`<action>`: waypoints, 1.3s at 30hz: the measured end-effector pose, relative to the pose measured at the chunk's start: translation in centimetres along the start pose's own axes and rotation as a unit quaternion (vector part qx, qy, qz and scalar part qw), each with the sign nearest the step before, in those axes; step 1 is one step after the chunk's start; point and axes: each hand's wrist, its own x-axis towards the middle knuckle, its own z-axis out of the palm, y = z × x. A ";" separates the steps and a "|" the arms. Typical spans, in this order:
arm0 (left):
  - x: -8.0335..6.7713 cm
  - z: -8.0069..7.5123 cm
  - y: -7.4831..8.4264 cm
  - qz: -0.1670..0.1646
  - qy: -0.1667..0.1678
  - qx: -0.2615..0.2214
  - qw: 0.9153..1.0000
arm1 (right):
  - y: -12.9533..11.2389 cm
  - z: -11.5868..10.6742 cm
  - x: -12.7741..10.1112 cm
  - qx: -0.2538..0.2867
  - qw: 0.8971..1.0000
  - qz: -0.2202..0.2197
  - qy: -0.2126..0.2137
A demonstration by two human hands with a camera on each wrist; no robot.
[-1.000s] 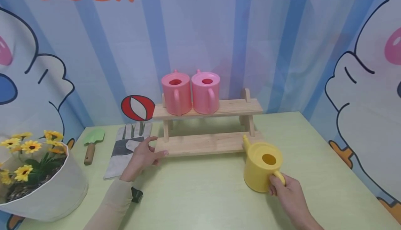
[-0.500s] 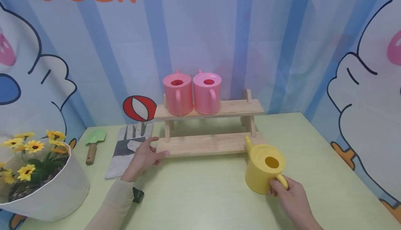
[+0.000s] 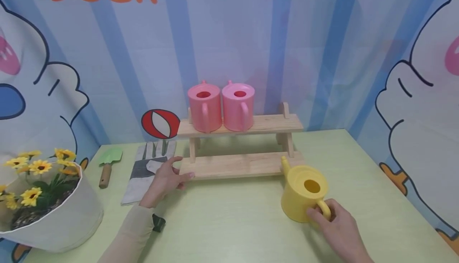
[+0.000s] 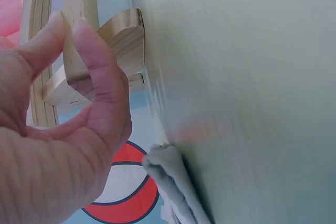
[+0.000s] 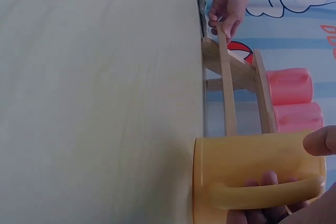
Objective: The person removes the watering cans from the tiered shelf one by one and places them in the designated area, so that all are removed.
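Observation:
In the head view, my left hand pinches the left end of the lower board of a two-tier wooden shelf, thumb against the board in the left wrist view. My right hand is at the handle of a yellow watering can, standing upright by the shelf's right front corner. The right wrist view shows several fingers passing behind the handle, inside its loop, while the thumb lies apart from them. Two pink watering cans stand side by side on the left half of the upper board.
Left of the shelf lie a grey work glove and a small green hand trowel with a wooden handle. A white pot of yellow flowers stands at the near left. A printed curtain hangs behind the pale green table.
The right hand's grip on the yellow can's handle has loosened, with the thumb and fingers spread wider. The can stays nearly in place. My left hand still holds the board's end.

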 end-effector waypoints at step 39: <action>0.3 0.0 -0.2 -0.009 0.005 0.011 1.000 | -16.7 -0.8 4.0 0.024 0.961 -0.276 -0.017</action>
